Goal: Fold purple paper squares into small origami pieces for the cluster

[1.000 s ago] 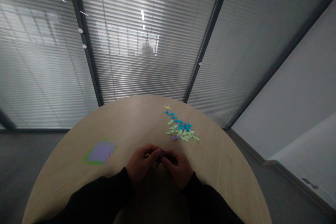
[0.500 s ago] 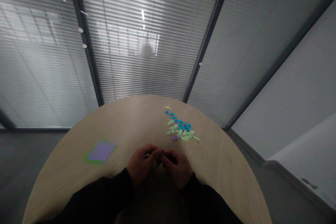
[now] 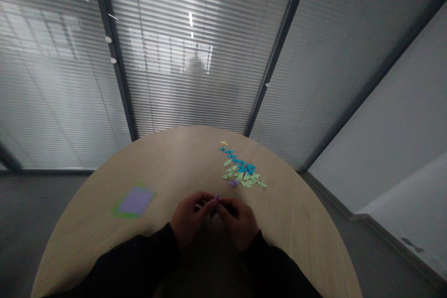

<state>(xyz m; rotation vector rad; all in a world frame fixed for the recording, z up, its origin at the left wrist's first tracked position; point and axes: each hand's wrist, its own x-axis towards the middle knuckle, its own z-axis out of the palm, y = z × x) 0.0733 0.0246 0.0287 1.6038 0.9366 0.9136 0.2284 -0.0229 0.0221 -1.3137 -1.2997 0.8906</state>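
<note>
Close to the table's near side, my left hand (image 3: 192, 216) and my right hand (image 3: 237, 220) meet with fingertips almost touching. Both pinch a small piece of folded purple paper (image 3: 217, 199); only its tip shows above the fingers, and the rest is hidden or in shadow. Beyond my hands, slightly right, lies a group of folded paper cranes: several light green ones (image 3: 247, 178), several blue ones (image 3: 240, 163), a purple one (image 3: 233, 182) nearest me and a yellow one (image 3: 223, 143) farthest away.
A stack of purple paper sheets (image 3: 135, 200), with green at its edge and blurred by pixels, lies left of my hands. The round wooden table (image 3: 167, 158) stands before glass panels with blinds (image 3: 195, 102). A white wall (image 3: 384, 139) rises at right.
A purple tip of the folded paper now shows between my fingertips, where fingers covered it before. My hands have otherwise barely moved.
</note>
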